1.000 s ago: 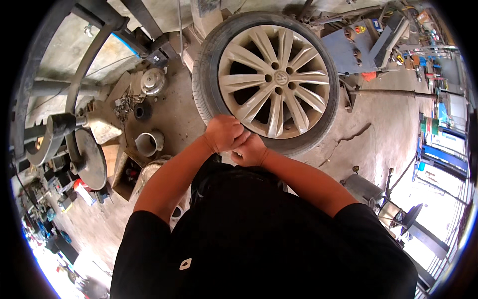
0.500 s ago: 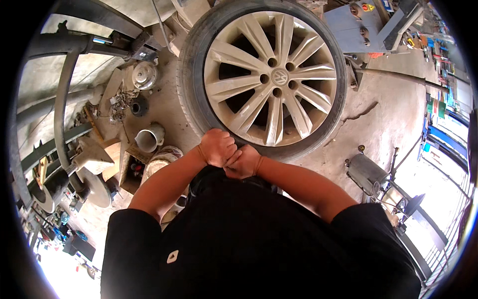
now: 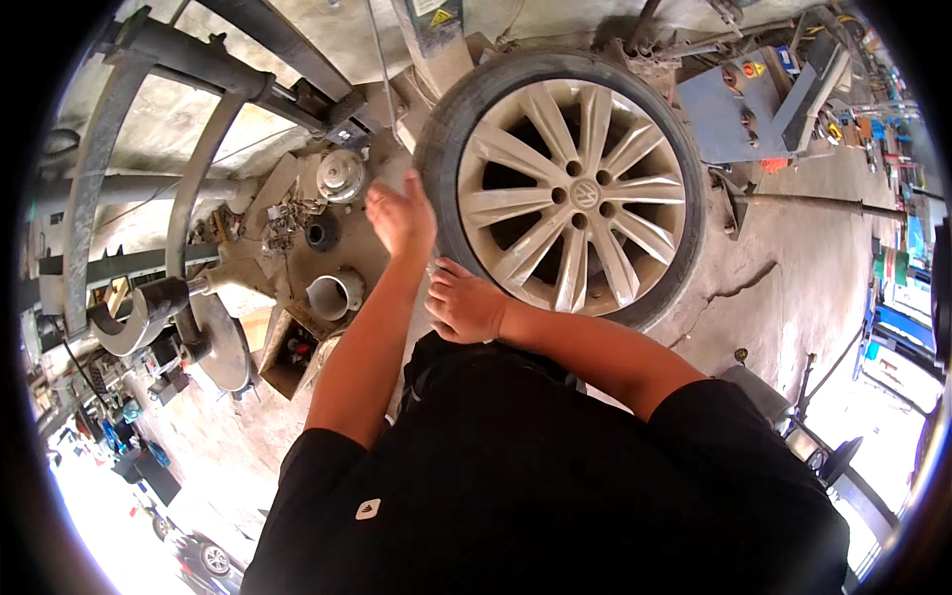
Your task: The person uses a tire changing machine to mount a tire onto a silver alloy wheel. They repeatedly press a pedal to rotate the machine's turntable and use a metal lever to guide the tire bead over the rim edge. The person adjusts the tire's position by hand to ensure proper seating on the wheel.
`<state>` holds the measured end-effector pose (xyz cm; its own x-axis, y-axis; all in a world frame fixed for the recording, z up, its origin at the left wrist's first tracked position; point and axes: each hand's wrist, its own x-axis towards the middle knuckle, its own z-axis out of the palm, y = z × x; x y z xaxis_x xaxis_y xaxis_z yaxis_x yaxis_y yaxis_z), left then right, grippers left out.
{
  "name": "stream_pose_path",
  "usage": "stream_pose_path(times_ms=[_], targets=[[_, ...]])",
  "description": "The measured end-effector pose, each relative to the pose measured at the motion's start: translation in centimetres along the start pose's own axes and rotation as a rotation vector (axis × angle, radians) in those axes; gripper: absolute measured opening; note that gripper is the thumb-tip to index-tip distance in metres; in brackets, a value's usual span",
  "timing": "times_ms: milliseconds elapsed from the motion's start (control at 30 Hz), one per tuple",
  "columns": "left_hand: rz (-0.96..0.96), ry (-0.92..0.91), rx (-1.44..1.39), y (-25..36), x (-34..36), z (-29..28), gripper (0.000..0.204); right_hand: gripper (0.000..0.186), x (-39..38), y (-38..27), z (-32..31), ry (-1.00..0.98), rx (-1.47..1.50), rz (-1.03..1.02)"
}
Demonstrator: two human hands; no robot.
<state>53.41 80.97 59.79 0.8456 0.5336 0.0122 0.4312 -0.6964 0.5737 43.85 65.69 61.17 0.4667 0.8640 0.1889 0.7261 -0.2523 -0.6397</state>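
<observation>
A large car wheel [image 3: 635, 238], a dark tyre on a dusty silver multi-spoke rim, lies in front of me. Its five bolt holes show around the hub centre. Beside the tyre's left edge my left hand [image 3: 402, 218] is raised, thumb stretched up and away from the fingers, with nothing visible in it. My right hand [image 3: 464, 303] is nearer my body, in front of the tyre's lower left edge. Its fingers are loosely bent with the thumb apart from them, and I see nothing held. The palm side is hidden.
To the left stand a metal hub part [image 3: 341, 177], a dark ring [image 3: 320, 234], a pale bucket [image 3: 335, 294] and an open box [image 3: 288, 352]. A machine with thick metal arms [image 3: 188, 198] rises at far left. A grey metal cabinet [image 3: 729, 114] stands beyond the wheel's right.
My hands, which were pressed together at the tyre's lower edge, have come apart. The left has moved up beside the tyre; the right stays low. The whole view has shifted somewhat.
</observation>
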Motion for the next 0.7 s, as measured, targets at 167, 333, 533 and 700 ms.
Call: stream_pose_path(times_ms=[167, 333, 533, 700], targets=[[0.046, -0.266, 0.225, 3.6, -1.4, 1.3, 0.085, 0.029, -0.3, 0.8, 2.7, 0.1, -0.074, -0.011], [0.149, -0.179, 0.098, 1.4, -0.8, 3.1, 0.078, 0.02, -0.2, 2.2, 3.7, 0.058, 0.01, -0.025], [0.14, -0.151, 0.104, 2.5, -0.7, 2.7, 0.066, 0.02, -1.1, 2.7, 4.2, 0.045, 0.084, -0.095], [0.194, -0.08, 0.087, 1.0, -0.4, 4.2, 0.066, 0.02, 0.0, 5.6, 6.3, -0.077, 0.021, -0.139]])
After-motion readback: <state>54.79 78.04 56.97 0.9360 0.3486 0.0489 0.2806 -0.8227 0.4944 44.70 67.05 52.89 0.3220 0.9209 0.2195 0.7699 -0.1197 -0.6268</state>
